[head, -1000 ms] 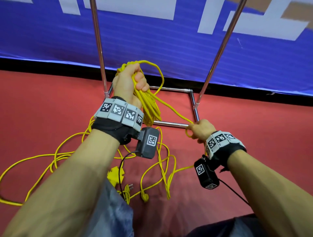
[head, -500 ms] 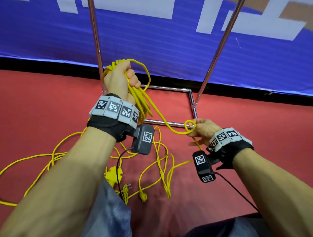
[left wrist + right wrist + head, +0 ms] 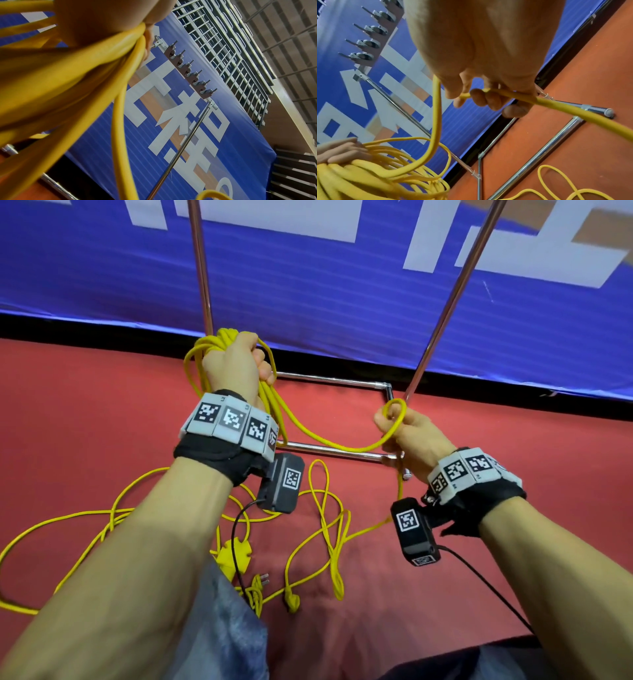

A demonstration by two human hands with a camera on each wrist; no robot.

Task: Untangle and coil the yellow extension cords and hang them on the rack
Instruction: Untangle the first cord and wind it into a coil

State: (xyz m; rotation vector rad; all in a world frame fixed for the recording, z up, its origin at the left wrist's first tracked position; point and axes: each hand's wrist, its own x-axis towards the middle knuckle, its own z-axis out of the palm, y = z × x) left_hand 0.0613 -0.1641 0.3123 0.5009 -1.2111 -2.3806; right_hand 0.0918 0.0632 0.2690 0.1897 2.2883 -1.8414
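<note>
My left hand (image 3: 236,364) grips a coil of yellow cord (image 3: 209,350) made of several loops, held up in front of the rack's left pole (image 3: 202,268). From the coil a strand (image 3: 325,440) sags across to my right hand (image 3: 407,433), which pinches it with a small loop (image 3: 395,409) standing above the fingers. The left wrist view fills with the gripped cord bundle (image 3: 72,75); the rack's hook bar (image 3: 188,70) shows above. In the right wrist view my fingers (image 3: 481,100) curl round the cord (image 3: 556,105). Loose cord (image 3: 329,529) trails on the red floor.
The rack's chrome base frame (image 3: 329,450) lies on the red floor (image 3: 85,405) under my hands, against a blue banner (image 3: 308,285). A yellow socket block (image 3: 234,554) and a plug (image 3: 263,578) lie near my knees (image 3: 226,628) among tangled cord.
My right hand rose from the base rail, lifting the strand and forming a small loop above its fingers. The left hand with the coil shifted slightly left.
</note>
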